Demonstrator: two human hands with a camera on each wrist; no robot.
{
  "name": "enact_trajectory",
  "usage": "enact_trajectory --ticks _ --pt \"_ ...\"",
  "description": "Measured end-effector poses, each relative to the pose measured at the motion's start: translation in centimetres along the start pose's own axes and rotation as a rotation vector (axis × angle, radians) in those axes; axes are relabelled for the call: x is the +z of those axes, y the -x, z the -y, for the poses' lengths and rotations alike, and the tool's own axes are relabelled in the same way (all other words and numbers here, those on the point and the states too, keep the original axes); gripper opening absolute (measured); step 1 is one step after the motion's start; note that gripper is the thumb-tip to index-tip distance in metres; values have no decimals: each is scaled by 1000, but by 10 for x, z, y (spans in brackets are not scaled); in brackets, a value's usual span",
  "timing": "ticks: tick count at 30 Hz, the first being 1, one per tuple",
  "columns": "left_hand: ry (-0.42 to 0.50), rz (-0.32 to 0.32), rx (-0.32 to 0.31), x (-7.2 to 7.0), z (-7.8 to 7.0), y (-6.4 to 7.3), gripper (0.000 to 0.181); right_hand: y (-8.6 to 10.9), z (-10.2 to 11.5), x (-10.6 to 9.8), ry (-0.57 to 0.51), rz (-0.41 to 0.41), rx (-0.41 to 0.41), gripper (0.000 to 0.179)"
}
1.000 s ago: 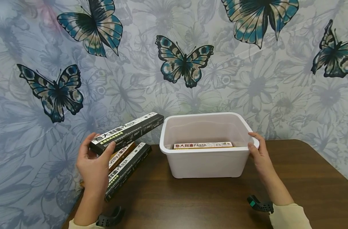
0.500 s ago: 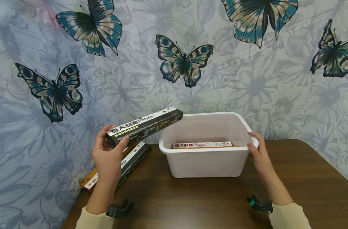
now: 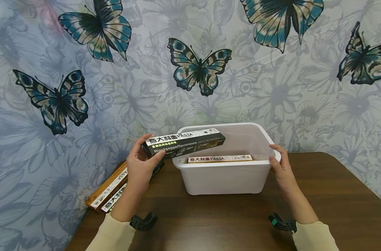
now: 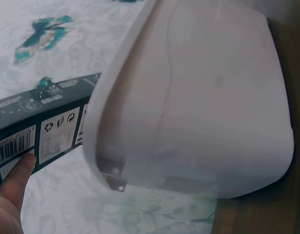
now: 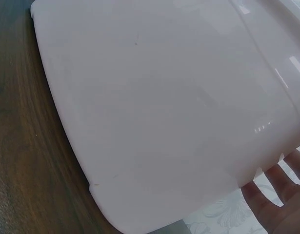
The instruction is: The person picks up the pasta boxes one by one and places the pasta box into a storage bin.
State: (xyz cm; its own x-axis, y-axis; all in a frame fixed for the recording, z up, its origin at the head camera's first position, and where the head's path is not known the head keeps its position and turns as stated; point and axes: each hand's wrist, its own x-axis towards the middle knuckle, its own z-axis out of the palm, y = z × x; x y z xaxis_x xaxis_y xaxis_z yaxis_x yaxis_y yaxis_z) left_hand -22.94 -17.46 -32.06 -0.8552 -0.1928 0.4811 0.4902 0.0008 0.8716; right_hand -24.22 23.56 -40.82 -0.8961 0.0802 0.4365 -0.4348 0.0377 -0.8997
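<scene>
My left hand (image 3: 140, 167) grips the near end of a black pasta box (image 3: 190, 143), thumb on its front. The box slants up to the right, its far end over the white plastic bin (image 3: 225, 179). In the left wrist view the barcode side of the pasta box (image 4: 57, 131) shows beside the bin. On the bin's right rim my right hand (image 3: 281, 165) holds on, thumb in front; its fingers (image 5: 259, 202) touch the bin's wall in the right wrist view. Inside the bin lies another pasta box (image 3: 220, 159), mostly hidden by the front wall.
Left of the bin, an orange-brown pasta box (image 3: 110, 186) and a second black pasta box (image 3: 113, 200) lie side by side on the dark wooden table (image 3: 225, 223), partly behind my left arm. A butterfly-patterned cloth (image 3: 256, 97) hangs behind the table.
My left hand has carried the black pasta box rightward, from above the other boxes to over the bin's left side. My right hand stays on the rim.
</scene>
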Motion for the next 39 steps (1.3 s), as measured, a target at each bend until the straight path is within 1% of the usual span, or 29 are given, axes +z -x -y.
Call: enact_trajectory --ticks 6,9,10,12,17,25,28,33,36,39 --pt "-31 120 -49 8 9 -7 66 0 -2 1 -4 -7 -11 41" --pt "-54 159 -85 11 15 -11 67 -1 -2 0 10 -6 -13 42" --pt "-64 168 -87 12 17 -13 68 -1 -1 0 11 -6 -9 42" --pt "-93 189 -84 13 21 -16 68 -1 -1 0 23 -3 -3 43" --pt "-148 245 -42 16 27 -23 68 0 0 0 42 5 8 43" --pt "-211 339 -34 18 27 -32 70 -1 0 1 -27 -9 -20 42" --pt "-240 357 -52 20 28 -35 71 -1 0 0 -24 -9 -25 42" --pt "-288 375 -115 21 34 -41 78 -1 -1 0 -6 -9 -18 42" --pt "-353 385 -134 23 37 -45 80 0 -2 1 -2 -5 -17 42" --pt "-442 392 -140 26 39 -49 76 -1 -2 1 -13 -3 -29 42"
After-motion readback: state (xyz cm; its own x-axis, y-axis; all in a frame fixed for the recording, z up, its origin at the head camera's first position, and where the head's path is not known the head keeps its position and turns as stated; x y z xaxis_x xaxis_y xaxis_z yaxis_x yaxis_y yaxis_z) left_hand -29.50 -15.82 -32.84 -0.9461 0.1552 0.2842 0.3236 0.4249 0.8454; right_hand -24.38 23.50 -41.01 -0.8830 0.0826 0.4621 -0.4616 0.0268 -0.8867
